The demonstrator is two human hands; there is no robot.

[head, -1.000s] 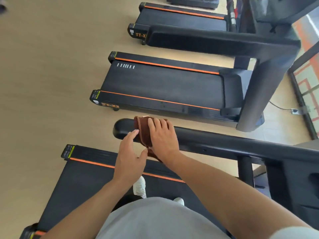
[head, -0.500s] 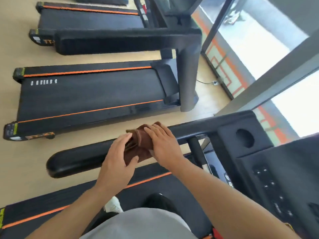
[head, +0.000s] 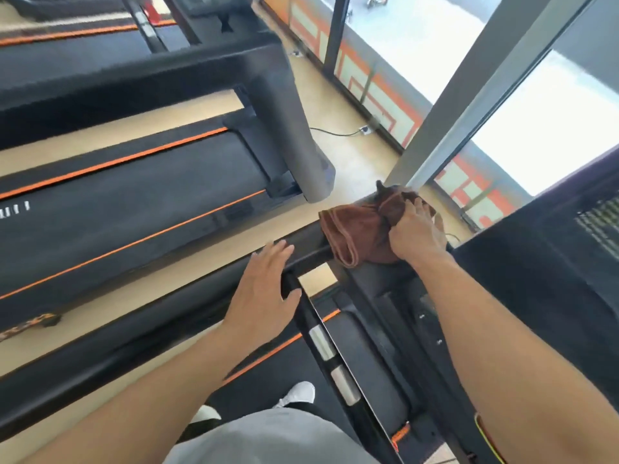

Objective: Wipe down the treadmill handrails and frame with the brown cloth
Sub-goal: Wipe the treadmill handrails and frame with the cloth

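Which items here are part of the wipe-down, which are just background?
In the job:
- brown cloth, held by right hand
- handrail under left hand

Background:
- neighbouring treadmill
- power cable
- window

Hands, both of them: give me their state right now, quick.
Left hand: open, fingers straight, over the handrail, holding nothing.
Right hand: gripping the brown cloth against the rail's front end.
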